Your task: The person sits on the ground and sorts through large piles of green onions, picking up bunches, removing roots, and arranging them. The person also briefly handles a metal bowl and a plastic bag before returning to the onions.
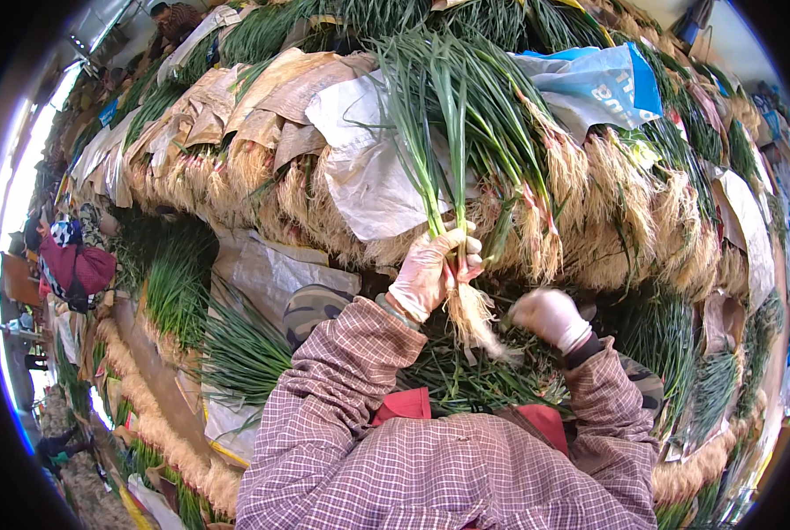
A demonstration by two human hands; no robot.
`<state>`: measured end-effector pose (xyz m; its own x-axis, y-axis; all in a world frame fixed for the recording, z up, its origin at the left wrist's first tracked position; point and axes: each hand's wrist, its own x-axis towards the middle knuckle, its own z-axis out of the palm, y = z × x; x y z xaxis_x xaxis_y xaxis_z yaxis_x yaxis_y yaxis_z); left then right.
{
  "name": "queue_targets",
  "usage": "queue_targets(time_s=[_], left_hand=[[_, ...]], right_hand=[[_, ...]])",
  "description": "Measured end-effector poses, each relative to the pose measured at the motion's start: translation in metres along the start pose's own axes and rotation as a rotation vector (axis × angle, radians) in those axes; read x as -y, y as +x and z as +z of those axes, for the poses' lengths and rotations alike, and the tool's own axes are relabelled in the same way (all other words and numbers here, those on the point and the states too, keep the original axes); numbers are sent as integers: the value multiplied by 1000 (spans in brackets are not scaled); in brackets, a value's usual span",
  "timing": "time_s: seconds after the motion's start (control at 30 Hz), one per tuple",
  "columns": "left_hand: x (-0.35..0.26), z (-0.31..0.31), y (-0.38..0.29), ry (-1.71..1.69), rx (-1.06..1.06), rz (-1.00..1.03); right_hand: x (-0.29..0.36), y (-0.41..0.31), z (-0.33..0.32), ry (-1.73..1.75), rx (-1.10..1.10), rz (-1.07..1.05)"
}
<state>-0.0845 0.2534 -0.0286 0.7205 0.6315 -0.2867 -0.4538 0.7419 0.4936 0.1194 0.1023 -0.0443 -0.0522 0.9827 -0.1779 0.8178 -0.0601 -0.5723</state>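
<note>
My left hand [423, 277], in a pale glove, grips a few green onions [460, 179] just above their reddish bases. Their leaves point away from me, and their pale roots [469, 315] hang below my fingers. To the right of these roots is my gloved right hand [549, 319], fingers curled and blurred by motion; whether it holds anything is unclear. Loose green leaves [481, 391] lie heaped between my knees. Just beyond my hands, more green onions [501, 132] rest on a long pile, roots towards me, partly over a white plastic sheet [368, 179].
Brown woven sacks [295, 86] and a blue-and-white bag [594, 86] cover parts of the pile. Green onion bundles [242, 351] lie at my left, others [660, 338] at my right. A person in a dark red top [83, 268] is at far left, another person [175, 26] at upper left.
</note>
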Motion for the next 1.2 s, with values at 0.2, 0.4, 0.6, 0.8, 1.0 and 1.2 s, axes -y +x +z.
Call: queue_targets(time_s=[0.2, 0.4, 0.6, 0.8, 1.0, 1.2], left_hand=[[29, -4, -16, -50, -14, -117], [28, 2, -28, 7, -63, -55], [34, -4, -24, 130, -101, -32], [23, -13, -16, 183, -149, 8], [36, -8, -14, 199, -164, 22], [44, -28, -10, 408, -211, 25]], right_hand=[[69, 53, -17, 1288, -114, 254], [68, 96, 16, 1617, -336, 220], [61, 58, 34, 1589, -666, -23], [40, -5, 7, 997, -184, 298], [68, 10, 7, 510, -281, 98], [63, 29, 39, 91, -446, -47]])
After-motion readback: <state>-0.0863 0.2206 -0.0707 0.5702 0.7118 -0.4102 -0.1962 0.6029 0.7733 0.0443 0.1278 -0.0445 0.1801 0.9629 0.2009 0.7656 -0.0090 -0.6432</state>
